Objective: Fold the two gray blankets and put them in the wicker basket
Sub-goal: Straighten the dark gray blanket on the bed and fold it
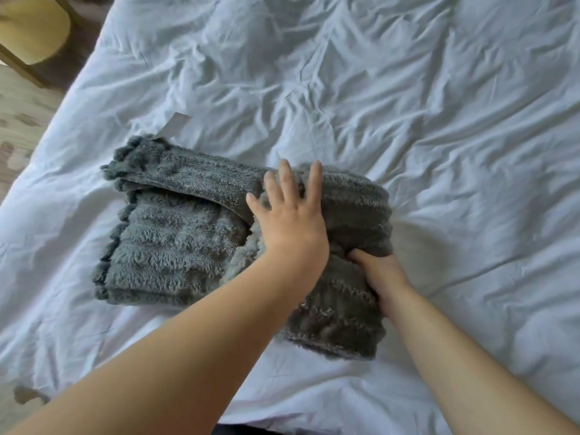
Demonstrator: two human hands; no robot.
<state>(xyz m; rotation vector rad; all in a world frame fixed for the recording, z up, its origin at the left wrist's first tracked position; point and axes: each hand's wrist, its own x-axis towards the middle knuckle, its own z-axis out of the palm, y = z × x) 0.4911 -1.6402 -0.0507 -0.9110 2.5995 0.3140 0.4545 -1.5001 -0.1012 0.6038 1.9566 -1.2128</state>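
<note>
A fluffy gray blanket (pixel 175 243) lies partly folded on the white bed sheet (pixel 408 105), a thick fold raised on its right side. My left hand (pixel 292 215) presses flat on the middle of it, fingers straight and spread. My right hand (pixel 376 271) grips the raised fold from below at the right edge, its fingers hidden under the fabric. A pale tag (pixel 177 125) sticks out past the blanket's far left corner. I see only one gray bundle and no wicker basket.
The wrinkled sheet spreads wide to the right and far side. The bed's left edge runs diagonally, with wooden floor (pixel 22 114) beyond it. A yellow seat on a wooden frame (pixel 34 26) stands at the top left.
</note>
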